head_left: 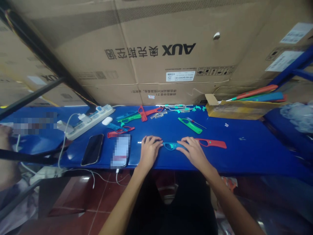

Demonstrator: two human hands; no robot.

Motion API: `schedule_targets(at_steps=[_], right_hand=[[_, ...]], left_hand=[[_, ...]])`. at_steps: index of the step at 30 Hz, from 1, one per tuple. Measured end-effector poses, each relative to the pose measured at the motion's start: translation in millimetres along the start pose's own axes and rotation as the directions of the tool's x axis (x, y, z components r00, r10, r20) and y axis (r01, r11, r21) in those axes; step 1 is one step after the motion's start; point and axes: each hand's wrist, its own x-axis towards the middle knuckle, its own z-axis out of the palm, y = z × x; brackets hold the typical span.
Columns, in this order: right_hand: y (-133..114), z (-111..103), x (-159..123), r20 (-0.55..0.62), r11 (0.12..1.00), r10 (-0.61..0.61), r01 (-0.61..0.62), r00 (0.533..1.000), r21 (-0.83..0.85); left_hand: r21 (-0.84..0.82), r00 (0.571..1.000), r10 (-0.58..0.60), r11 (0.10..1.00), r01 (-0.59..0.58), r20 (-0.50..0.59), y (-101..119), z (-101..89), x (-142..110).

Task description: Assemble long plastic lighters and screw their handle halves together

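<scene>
A blue plastic handle shell with an oval loop [171, 146], like that of a long-nosed lighter, lies between my hands just above the table. The fingertips of my left hand [149, 148] are pinched at its left end. My right hand [192, 150] grips its right part, covering the rest of it. Inside the loop shows a small light-blue part. Just beyond my right hand lies a red handle shell [215, 144], partly hidden by the fingers. Farther back are a green shell [192, 125] and a thin screwdriver [197, 123].
Several coloured shells [133, 118] and small metal and green parts [179, 107] lie at the back. A yellow carton [234, 111] holds long red and blue pieces. At left are a power strip [91, 122], a black phone [93, 149], a charging phone [121, 150] and another person's arm [7, 156].
</scene>
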Motion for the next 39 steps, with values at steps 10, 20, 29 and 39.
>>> schedule_targets(at_steps=[10,20,29,39], right_hand=[[-15,9,-9,-0.032,0.979,-0.021,0.014,0.999,-0.205],[-16,10,-11,-0.109,0.982,-0.009,-0.012,0.994,-0.189],[-53,-12,-25,-0.112,0.967,0.167,-0.141,0.979,0.21],[-128,-31,-39,0.274,0.534,0.31,-0.405,0.91,0.742]], left_hand=[[0.14,0.998,0.067,0.988,-0.065,-0.007,7,-2.6,-5],[0.175,0.976,0.179,0.972,-0.155,-0.127,17,-10.9,-8],[-0.426,0.709,-0.269,0.904,-0.048,-0.652,58,-12.6,-40],[-0.983,0.923,-0.359,-0.167,0.08,0.136,100,-32.4,-33]])
